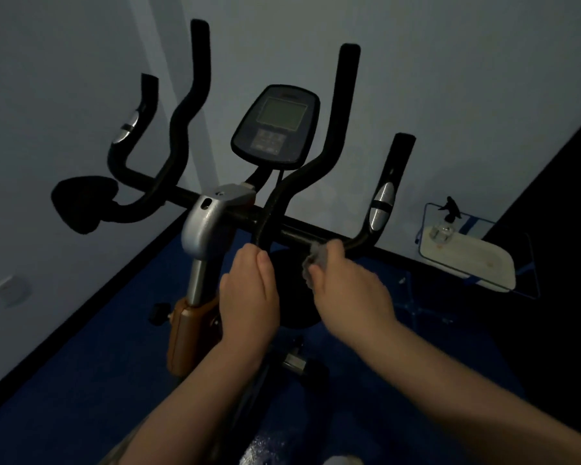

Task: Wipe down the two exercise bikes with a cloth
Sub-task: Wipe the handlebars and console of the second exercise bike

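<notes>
An exercise bike fills the middle of the head view, with black handlebars (302,231), a console (277,124) and a silver stem (205,226). My left hand (249,293) is closed around the lower end of the inner right handlebar tube. My right hand (349,286) presses a grey cloth (317,255) against the crossbar, just right of that tube. Only one bike is in view.
A white wall stands close behind the bike. At the right, a spray bottle (445,223) sits on a white tray (473,263) with a blue frame. The floor (81,380) is dark blue. The orange bike body (185,330) is below the stem.
</notes>
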A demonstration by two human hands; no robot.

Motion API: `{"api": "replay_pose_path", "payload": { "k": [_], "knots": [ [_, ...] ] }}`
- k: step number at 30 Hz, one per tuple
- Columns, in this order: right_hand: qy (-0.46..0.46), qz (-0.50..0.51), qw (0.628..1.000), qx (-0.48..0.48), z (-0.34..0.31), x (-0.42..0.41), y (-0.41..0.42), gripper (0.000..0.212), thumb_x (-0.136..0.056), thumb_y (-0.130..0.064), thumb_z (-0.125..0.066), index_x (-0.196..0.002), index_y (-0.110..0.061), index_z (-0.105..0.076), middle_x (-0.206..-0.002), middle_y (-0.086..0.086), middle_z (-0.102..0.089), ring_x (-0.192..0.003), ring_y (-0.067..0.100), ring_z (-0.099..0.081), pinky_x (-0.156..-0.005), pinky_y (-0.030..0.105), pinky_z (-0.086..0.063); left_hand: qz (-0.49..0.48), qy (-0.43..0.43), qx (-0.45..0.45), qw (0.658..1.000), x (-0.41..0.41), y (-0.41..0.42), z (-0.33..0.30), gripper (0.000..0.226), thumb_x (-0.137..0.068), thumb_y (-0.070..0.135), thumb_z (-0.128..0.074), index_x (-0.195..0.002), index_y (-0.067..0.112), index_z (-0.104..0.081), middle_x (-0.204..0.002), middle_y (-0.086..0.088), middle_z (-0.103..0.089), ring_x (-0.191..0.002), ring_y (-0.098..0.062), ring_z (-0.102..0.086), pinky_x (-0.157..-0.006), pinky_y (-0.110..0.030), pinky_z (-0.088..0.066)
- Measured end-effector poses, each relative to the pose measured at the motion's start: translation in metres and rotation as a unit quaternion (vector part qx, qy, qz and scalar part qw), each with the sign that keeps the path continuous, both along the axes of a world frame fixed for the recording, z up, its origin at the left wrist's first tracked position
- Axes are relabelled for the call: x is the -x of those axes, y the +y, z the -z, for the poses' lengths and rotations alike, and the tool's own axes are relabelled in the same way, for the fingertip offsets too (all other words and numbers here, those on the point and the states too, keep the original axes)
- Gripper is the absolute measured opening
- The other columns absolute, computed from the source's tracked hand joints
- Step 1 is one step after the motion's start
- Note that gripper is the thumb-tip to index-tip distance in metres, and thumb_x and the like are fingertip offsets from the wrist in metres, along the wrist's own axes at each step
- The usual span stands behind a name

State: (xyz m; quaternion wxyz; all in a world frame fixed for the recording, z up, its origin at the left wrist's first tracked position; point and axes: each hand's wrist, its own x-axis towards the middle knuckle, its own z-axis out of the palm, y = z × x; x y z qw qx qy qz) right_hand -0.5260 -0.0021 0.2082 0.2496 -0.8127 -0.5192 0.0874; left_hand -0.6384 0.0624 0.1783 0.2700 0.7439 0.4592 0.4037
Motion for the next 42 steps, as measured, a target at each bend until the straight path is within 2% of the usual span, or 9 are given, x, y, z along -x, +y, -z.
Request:
{"api": "replay_pose_path", "payload": {
  "k": [6, 12, 15, 18, 24, 28, 32, 36, 42],
  "knots": [
    [-0.081, 0.025, 0.996, -0.002, -0.001, 0.012, -0.004, 0.028, -0.1, -0.037, -0.031, -0.122, -0.02, -0.034, -0.101, 0.004, -0.058, -0.073, 0.018, -0.049, -0.055, 0.031, -0.035, 0.04, 0.041, -0.003, 0.998, 0.011, 0.001, 0.003, 0.029, -0.097, 0.042, -0.021, -0.074, 0.029, -0.032, -0.06, 0.001, -0.048, -0.055, -0.028, -0.049, -0.056, -0.038, -0.034],
    [-0.025, -0.042, 0.998, -0.03, -0.015, -0.002, -0.05, 0.02, -0.095, -0.047, -0.029, -0.111, -0.035, -0.031, -0.082, -0.015, -0.048, -0.064, 0.0, -0.046, -0.049, 0.017, -0.029, 0.035, 0.071, -0.041, 0.996, 0.016, 0.01, 0.009, 0.022, -0.092, 0.047, -0.026, -0.081, 0.031, -0.036, -0.062, 0.016, -0.039, -0.062, -0.014, -0.04, -0.051, -0.024, -0.021],
    [-0.044, -0.059, 0.99, -0.124, -0.031, -0.007, -0.018, 0.032, -0.091, -0.048, -0.039, -0.119, -0.034, -0.044, -0.104, -0.01, -0.053, -0.087, 0.006, -0.05, -0.067, 0.024, -0.04, 0.032, 0.051, -0.045, 0.997, 0.014, 0.009, 0.012, 0.028, -0.095, 0.045, -0.023, -0.082, 0.028, -0.04, -0.064, 0.012, -0.044, -0.063, -0.021, -0.045, -0.055, -0.033, -0.03],
    [-0.143, -0.121, 0.979, -0.081, -0.019, 0.012, 0.001, 0.033, -0.087, -0.036, -0.059, -0.117, -0.024, -0.058, -0.113, 0.0, -0.052, -0.105, 0.018, -0.047, -0.086, 0.034, -0.038, 0.03, -0.048, -0.003, 0.998, 0.01, 0.001, 0.015, 0.036, -0.097, 0.044, -0.021, -0.077, 0.023, -0.041, -0.063, 0.001, -0.049, -0.057, -0.024, -0.048, -0.053, -0.046, -0.038],
    [-0.151, -0.246, 0.952, -0.104, -0.005, -0.008, -0.038, 0.015, -0.075, -0.031, -0.063, -0.09, -0.029, -0.062, -0.093, -0.01, -0.054, -0.093, 0.011, -0.047, -0.073, 0.027, -0.032, -0.014, -0.143, 0.043, 0.989, 0.002, -0.009, 0.015, 0.028, -0.099, 0.037, -0.03, -0.076, 0.028, -0.044, -0.071, 0.005, -0.045, -0.063, -0.011, -0.045, -0.064, -0.05, -0.043],
    [-0.09, -0.128, 0.967, -0.202, -0.037, -0.053, -0.005, 0.026, -0.081, -0.044, -0.065, -0.102, -0.029, -0.068, -0.093, -0.011, -0.054, -0.09, 0.009, -0.048, -0.077, 0.029, -0.035, -0.06, -0.144, -0.018, 0.988, -0.002, 0.002, -0.003, 0.01, -0.092, 0.029, -0.045, -0.098, 0.033, -0.052, -0.094, 0.018, -0.051, -0.088, -0.004, -0.054, -0.081, -0.042, -0.049],
    [-0.227, -0.196, 0.954, -0.003, -0.023, -0.084, 0.017, 0.046, -0.095, -0.052, -0.036, -0.135, -0.035, -0.047, -0.121, -0.01, -0.052, -0.114, 0.01, -0.04, -0.094, 0.028, -0.022, -0.066, -0.078, -0.059, 0.993, -0.021, 0.017, -0.018, 0.014, -0.093, 0.017, -0.049, -0.103, 0.026, -0.054, -0.098, 0.01, -0.054, -0.091, -0.009, -0.053, -0.082, -0.044, -0.049],
    [-0.278, -0.293, 0.914, 0.028, -0.014, -0.106, 0.031, 0.05, -0.095, -0.051, -0.026, -0.137, -0.03, -0.043, -0.115, -0.012, -0.059, -0.108, 0.011, -0.05, -0.096, 0.026, -0.02, -0.109, -0.014, -0.067, 0.992, -0.026, 0.02, -0.015, 0.015, -0.091, 0.02, -0.043, -0.102, 0.023, -0.054, -0.098, 0.007, -0.055, -0.086, -0.01, -0.052, -0.071, -0.04, -0.051],
    [-0.144, -0.307, 0.936, 0.1, -0.007, -0.064, 0.104, 0.034, -0.1, -0.041, -0.033, -0.112, -0.014, -0.049, -0.105, 0.011, -0.062, -0.089, 0.028, -0.058, -0.064, 0.033, -0.036, -0.135, 0.061, -0.11, 0.983, -0.027, 0.018, -0.013, 0.022, -0.088, 0.018, -0.04, -0.101, 0.016, -0.058, -0.094, -0.001, -0.059, -0.079, -0.018, -0.055, -0.059, -0.042, -0.05]
  ]
}}
